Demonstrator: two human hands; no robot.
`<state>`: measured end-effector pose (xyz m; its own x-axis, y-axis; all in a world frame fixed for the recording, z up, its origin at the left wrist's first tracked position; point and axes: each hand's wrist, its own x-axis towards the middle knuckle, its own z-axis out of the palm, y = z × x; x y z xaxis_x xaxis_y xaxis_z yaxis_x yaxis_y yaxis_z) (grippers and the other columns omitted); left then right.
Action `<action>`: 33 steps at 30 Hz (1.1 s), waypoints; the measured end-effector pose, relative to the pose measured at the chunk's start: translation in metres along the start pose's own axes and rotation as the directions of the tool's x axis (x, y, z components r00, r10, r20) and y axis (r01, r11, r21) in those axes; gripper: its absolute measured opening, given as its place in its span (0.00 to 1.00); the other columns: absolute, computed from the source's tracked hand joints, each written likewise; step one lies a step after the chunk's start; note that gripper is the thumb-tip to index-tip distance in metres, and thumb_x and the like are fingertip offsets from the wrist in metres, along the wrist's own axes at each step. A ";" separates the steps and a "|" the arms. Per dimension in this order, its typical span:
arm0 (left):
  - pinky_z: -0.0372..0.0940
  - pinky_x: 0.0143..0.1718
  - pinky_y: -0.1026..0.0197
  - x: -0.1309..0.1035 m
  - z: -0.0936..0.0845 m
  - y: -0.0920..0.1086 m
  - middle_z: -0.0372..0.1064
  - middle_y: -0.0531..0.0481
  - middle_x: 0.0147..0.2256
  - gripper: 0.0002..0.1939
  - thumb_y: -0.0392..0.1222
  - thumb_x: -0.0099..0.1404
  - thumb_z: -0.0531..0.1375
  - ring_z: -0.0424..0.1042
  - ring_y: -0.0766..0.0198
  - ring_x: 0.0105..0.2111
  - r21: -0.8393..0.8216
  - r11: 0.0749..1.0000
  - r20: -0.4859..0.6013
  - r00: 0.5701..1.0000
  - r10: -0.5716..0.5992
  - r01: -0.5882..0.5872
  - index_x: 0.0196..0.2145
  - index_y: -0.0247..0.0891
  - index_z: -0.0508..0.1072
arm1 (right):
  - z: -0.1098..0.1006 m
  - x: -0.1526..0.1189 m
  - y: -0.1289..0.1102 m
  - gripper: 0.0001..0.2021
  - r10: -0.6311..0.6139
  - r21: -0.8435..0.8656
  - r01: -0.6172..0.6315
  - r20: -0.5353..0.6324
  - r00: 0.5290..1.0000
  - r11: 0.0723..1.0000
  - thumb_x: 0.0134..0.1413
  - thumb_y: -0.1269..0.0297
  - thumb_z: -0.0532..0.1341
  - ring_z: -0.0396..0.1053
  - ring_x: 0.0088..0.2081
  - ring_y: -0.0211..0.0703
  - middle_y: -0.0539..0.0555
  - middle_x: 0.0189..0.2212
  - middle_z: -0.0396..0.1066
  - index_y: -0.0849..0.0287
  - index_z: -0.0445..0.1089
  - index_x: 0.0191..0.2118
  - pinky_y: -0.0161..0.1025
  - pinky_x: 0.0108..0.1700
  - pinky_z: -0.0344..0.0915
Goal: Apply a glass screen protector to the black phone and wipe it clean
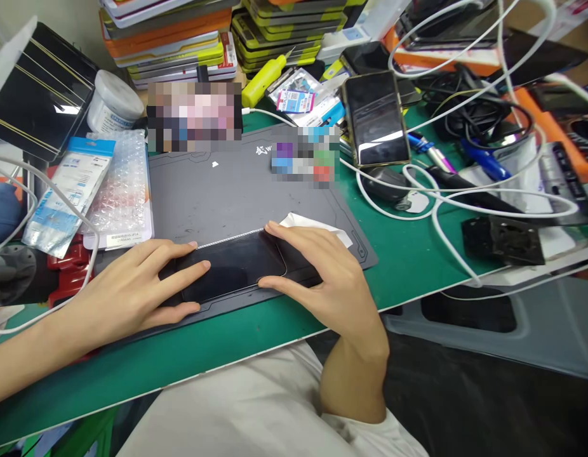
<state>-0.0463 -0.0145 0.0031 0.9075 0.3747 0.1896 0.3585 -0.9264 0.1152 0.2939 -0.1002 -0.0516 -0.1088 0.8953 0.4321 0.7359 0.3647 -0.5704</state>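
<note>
A black phone (pixel 237 263) lies flat, screen up, at the near edge of a grey work mat (pixel 218 190). My left hand (pixel 132 289) rests on its left end, fingers spread along the screen and the near edge. My right hand (pixel 322 273) grips its right end, thumb on the near edge and fingers over the far edge. A white cloth (pixel 313 223) lies on the mat just behind my right hand.
A second phone (pixel 376 117) lies at the back right amid white cables (pixel 446 209), pens and a black clamp (pixel 501 240). Bubble wrap (pixel 120 184), a blue packet (pixel 70 190) and a white jar (pixel 113 101) sit left. Stacked cases line the back.
</note>
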 end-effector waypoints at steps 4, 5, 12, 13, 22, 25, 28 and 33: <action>0.84 0.59 0.39 0.000 0.002 0.000 0.77 0.33 0.66 0.24 0.55 0.85 0.64 0.83 0.41 0.59 -0.007 1.000 0.002 1.000 -0.013 0.013 0.71 0.42 0.76 | 0.001 0.000 0.000 0.31 -0.010 -0.008 0.010 -0.008 1.000 1.000 0.72 0.49 0.76 0.84 0.62 0.61 0.58 0.62 0.86 0.46 0.75 0.74 0.58 0.69 0.78; 0.84 0.59 0.39 0.000 0.003 0.001 0.77 0.32 0.66 0.25 0.55 0.85 0.64 0.83 0.41 0.59 -0.007 1.000 0.003 1.000 -0.015 0.015 0.71 0.42 0.76 | 0.001 0.000 0.000 0.31 -0.014 -0.008 0.014 -0.007 1.000 1.000 0.72 0.50 0.76 0.84 0.62 0.61 0.58 0.62 0.86 0.46 0.76 0.74 0.58 0.69 0.78; 0.85 0.56 0.40 0.002 0.002 0.002 0.77 0.31 0.64 0.22 0.52 0.86 0.61 0.83 0.42 0.57 0.032 0.999 -0.019 1.000 0.021 -0.021 0.68 0.37 0.76 | 0.000 0.000 -0.001 0.30 -0.035 -0.013 0.035 -0.013 0.999 0.999 0.73 0.52 0.75 0.84 0.62 0.62 0.57 0.63 0.86 0.44 0.75 0.76 0.60 0.68 0.81; 0.85 0.56 0.40 0.002 0.002 0.002 0.78 0.31 0.64 0.22 0.53 0.86 0.62 0.83 0.42 0.57 0.031 0.999 -0.020 1.000 0.018 -0.018 0.68 0.38 0.76 | 0.000 -0.001 -0.001 0.30 -0.039 -0.016 0.039 -0.008 0.999 0.999 0.74 0.52 0.75 0.84 0.62 0.63 0.57 0.64 0.86 0.44 0.74 0.76 0.61 0.67 0.81; 0.84 0.59 0.40 0.002 0.003 0.005 0.78 0.31 0.65 0.24 0.53 0.84 0.65 0.83 0.42 0.58 0.002 1.000 -0.019 1.000 0.000 0.000 0.69 0.39 0.77 | 0.000 -0.002 -0.002 0.33 -0.044 -0.029 0.044 -0.001 0.999 0.999 0.73 0.54 0.76 0.84 0.64 0.64 0.57 0.66 0.85 0.42 0.72 0.77 0.63 0.69 0.80; 0.84 0.59 0.39 0.001 0.004 0.004 0.77 0.34 0.66 0.24 0.54 0.85 0.64 0.83 0.43 0.59 -0.020 1.000 -0.015 1.000 -0.020 0.020 0.70 0.42 0.76 | -0.001 -0.002 -0.002 0.33 -0.053 -0.031 0.053 0.005 0.999 0.998 0.73 0.54 0.76 0.84 0.65 0.64 0.57 0.66 0.85 0.43 0.72 0.77 0.62 0.69 0.80; 0.86 0.56 0.38 -0.001 0.006 0.003 0.77 0.33 0.65 0.24 0.55 0.87 0.60 0.83 0.41 0.58 -0.009 1.000 -0.019 1.000 -0.006 0.006 0.70 0.40 0.75 | -0.001 -0.001 -0.002 0.33 -0.054 -0.023 0.054 0.002 0.999 0.998 0.72 0.55 0.77 0.84 0.65 0.63 0.57 0.66 0.85 0.43 0.72 0.77 0.61 0.69 0.80; 0.86 0.56 0.37 0.000 0.007 0.002 0.77 0.31 0.65 0.24 0.54 0.87 0.60 0.84 0.40 0.58 -0.021 1.000 -0.024 1.000 -0.002 0.002 0.70 0.39 0.75 | -0.001 -0.001 -0.003 0.33 -0.055 -0.025 0.054 -0.009 0.998 0.998 0.73 0.54 0.76 0.84 0.64 0.62 0.57 0.65 0.85 0.43 0.72 0.77 0.60 0.68 0.80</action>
<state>-0.0440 -0.0165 -0.0034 0.9012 0.3776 0.2128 0.3555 -0.9248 0.1358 0.2926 -0.1019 -0.0498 -0.1430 0.8718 0.4686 0.7455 0.4063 -0.5283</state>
